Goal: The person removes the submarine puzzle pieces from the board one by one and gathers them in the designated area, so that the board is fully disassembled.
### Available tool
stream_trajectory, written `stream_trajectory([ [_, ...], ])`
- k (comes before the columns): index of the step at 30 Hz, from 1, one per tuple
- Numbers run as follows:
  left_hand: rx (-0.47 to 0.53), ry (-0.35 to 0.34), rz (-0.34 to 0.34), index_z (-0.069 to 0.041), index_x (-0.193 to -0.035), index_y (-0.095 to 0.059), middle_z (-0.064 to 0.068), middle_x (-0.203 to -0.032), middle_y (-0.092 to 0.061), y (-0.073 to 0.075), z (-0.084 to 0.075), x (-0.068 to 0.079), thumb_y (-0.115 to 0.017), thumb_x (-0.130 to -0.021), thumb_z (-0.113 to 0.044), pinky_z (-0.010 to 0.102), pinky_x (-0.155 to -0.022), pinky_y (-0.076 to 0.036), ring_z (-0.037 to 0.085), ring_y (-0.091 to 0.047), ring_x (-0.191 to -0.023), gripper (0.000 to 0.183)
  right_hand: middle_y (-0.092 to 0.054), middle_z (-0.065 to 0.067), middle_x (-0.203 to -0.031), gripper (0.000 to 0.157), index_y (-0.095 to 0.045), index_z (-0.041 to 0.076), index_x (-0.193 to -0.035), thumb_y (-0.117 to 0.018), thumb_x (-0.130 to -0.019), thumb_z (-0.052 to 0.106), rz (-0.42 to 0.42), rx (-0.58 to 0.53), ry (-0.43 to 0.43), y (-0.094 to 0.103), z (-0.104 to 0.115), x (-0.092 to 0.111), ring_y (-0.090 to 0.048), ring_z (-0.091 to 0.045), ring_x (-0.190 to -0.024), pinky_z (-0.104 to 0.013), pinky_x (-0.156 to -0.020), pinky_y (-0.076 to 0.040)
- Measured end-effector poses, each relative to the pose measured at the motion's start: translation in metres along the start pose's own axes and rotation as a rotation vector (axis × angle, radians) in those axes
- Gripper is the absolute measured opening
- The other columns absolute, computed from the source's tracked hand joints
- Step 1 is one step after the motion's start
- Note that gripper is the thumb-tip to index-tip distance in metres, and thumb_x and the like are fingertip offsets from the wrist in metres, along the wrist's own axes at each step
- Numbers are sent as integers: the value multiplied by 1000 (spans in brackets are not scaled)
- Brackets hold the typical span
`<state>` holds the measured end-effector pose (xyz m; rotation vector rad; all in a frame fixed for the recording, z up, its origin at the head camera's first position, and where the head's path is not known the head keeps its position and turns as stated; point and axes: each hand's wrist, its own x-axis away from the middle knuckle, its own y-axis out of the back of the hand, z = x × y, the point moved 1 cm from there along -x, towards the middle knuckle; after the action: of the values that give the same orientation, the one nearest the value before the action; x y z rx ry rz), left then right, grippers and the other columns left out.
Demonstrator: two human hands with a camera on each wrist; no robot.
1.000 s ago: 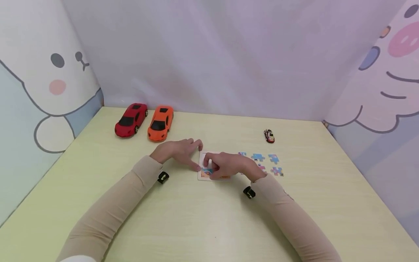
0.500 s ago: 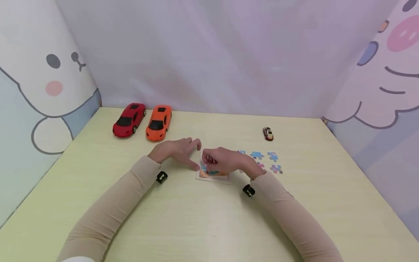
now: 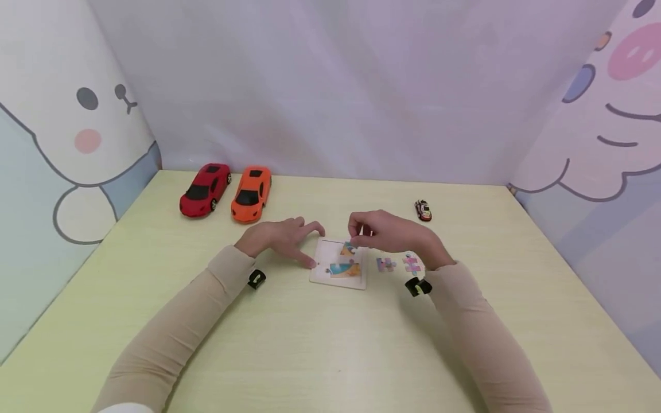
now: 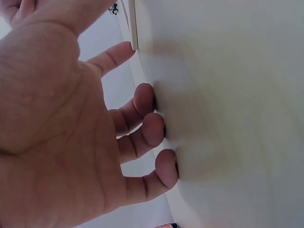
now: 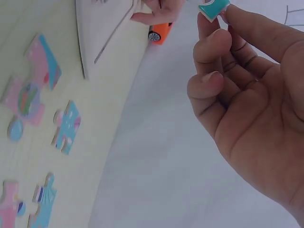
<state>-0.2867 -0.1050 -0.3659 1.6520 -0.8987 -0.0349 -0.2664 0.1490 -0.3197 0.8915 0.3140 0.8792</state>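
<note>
A pale puzzle board lies flat on the table, with teal-and-orange puzzle pieces in its lower part. My left hand is spread at its left side, thumb tip at the board's left edge; index fingertip touching the edge. The other fingertips rest on the table. Above the board's upper right, my right hand pinches a teal-and-orange puzzle piece between thumb and fingers. Its lower part shows over the board in the head view; the fingers hide the rest.
Several loose pink and blue puzzle pieces lie right of the board, partly behind my right hand. A red toy car and an orange toy car stand at the back left. A small toy car is at the back right.
My right hand has risen from the board and moved right, a puzzle piece in its pinch. More of the board shows, with the lower-left piece gone from its place. The left hand has hardly moved.
</note>
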Motion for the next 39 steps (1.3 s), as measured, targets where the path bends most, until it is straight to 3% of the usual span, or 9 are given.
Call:
stream_trajectory([
  [7, 4, 6, -3, -32, -144, -33, 12, -129, -45, -1, -1, -1, -70, -86, -60, 49, -98, -41, 30, -45, -119, 75, -63, 2, -87, 1, -63, 13, -99, -65, -99, 14, 77, -6, -41, -3, -22, 33, -61, -19, -78, -30, -69, -49],
  [13, 19, 12, -2, -32, -144, -33, 13, -130, -45, 1, -1, 2, -71, -86, -58, 50, -98, -41, 30, -45, -120, 74, -62, 5, -86, 4, -67, 14, -94, -72, -94, 13, 153, -33, -93, -9, -34, 50, -58, -14, -77, -27, -66, -49],
  [22, 20, -4, -11, -31, -144, -34, 14, -129, -46, 0, 1, 2, -71, -86, -58, 50, -98, -41, 30, -46, -118, 74, -63, 7, -81, 12, -71, 17, -88, -72, -91, 6, 189, -41, -96, -13, -42, 49, -56, -11, -75, -26, -69, -47],
  [30, 20, -11, -8, -32, -144, -34, 13, -130, -46, -2, 1, 0, -71, -85, -60, 50, -98, -42, 30, -46, -118, 74, -63, 7, -82, 9, -72, 18, -88, -74, -91, 9, 195, -60, -107, -19, -48, 49, -55, -13, -76, -26, -70, -47],
  [39, 14, -9, -12, -29, -143, -35, 13, -129, -47, 0, -1, 2, -71, -86, -58, 49, -99, -42, 29, -47, -117, 73, -63, 5, -81, 7, -73, 17, -95, -73, -91, 11, 173, -28, -114, -14, -38, 44, -55, -14, -75, -27, -67, -47],
])
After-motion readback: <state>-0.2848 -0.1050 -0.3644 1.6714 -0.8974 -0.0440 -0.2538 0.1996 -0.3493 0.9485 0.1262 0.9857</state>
